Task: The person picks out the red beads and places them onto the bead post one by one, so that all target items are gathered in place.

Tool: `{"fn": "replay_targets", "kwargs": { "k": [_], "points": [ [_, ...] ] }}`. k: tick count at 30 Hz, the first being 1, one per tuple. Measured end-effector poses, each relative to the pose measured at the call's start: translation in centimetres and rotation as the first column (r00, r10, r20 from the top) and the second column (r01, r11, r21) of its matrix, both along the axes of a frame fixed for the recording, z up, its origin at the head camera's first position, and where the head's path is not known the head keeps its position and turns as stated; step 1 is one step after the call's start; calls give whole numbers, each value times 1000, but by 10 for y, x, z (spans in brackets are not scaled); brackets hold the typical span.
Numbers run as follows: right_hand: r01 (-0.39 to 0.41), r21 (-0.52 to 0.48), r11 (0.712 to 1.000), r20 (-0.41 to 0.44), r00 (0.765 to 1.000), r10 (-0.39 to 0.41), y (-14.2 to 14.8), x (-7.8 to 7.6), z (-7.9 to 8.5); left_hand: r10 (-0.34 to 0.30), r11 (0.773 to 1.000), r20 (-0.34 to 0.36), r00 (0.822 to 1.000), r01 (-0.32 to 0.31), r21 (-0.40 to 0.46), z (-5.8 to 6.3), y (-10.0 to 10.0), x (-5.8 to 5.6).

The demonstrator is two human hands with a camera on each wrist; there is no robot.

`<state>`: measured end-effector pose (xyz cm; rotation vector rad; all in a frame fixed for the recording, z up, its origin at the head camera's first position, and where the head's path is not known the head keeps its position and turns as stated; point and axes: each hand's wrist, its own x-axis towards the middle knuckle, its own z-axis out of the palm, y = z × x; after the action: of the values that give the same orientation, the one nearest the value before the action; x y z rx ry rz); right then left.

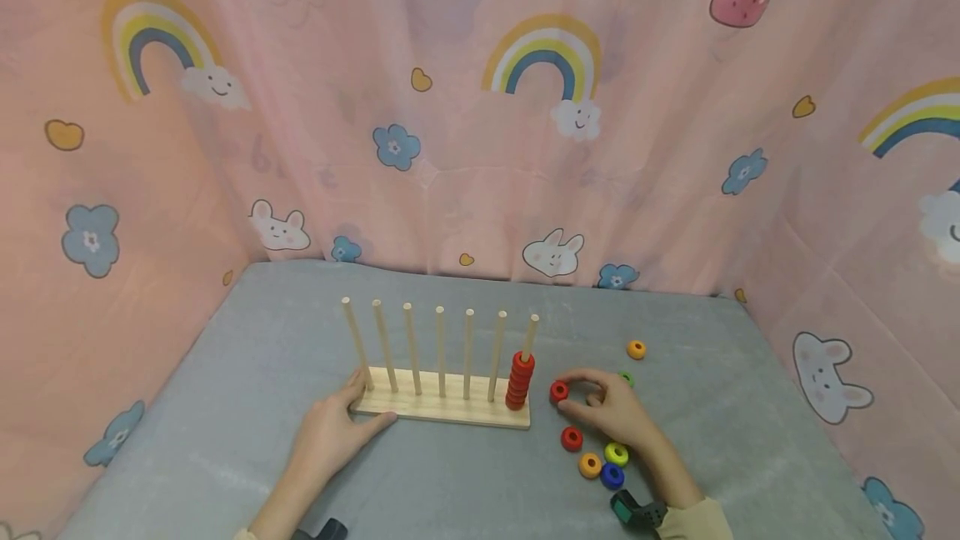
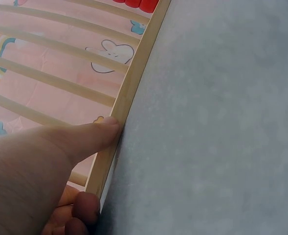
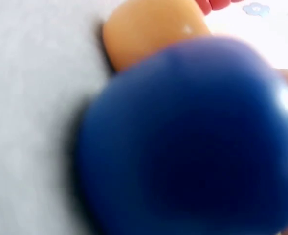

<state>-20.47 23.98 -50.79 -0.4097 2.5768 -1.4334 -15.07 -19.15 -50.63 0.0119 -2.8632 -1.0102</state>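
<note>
A pale wooden peg stand (image 1: 457, 412) with several upright dowels stands on the grey cloth. Red rings (image 1: 517, 383) are stacked on its rightmost peg; the other pegs are bare. My left hand (image 1: 328, 433) grips the stand's left end, thumb along the front edge and fingers round the end. In the left wrist view the thumb (image 2: 92, 137) presses the base edge (image 2: 132, 88). Right of the stand, my right hand (image 1: 617, 413) pinches a red ring (image 1: 553, 396) between thumb and index finger. A blue ring (image 3: 183, 147) fills most of the right wrist view, hiding the fingers' work.
Loose rings lie around the right hand: red (image 1: 572, 447), orange (image 1: 584, 471), yellow (image 1: 617, 462) and blue (image 1: 612, 483) nearer me. A green one (image 1: 628, 377), partly hidden, and another orange one (image 1: 636, 357) lie beyond. A pink patterned curtain (image 1: 465, 190) borders the table's back and sides.
</note>
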Motion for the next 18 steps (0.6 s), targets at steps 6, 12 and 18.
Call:
{"fn": "replay_targets", "kwargs": {
  "k": [6, 12, 18],
  "points": [
    [44, 15, 999, -4, 999, -44, 1, 2, 9, -1, 1000, -1, 1000, 1, 1, 0, 0, 0],
    [60, 39, 997, -38, 998, -59, -2, 6, 27, 0, 1000, 1, 1000, 0, 1, 0, 0, 1],
    [128, 57, 990, -68, 990, -124, -8, 11, 44, 6, 1000, 7, 1000, -6, -4, 1, 0, 2]
  ]
}}
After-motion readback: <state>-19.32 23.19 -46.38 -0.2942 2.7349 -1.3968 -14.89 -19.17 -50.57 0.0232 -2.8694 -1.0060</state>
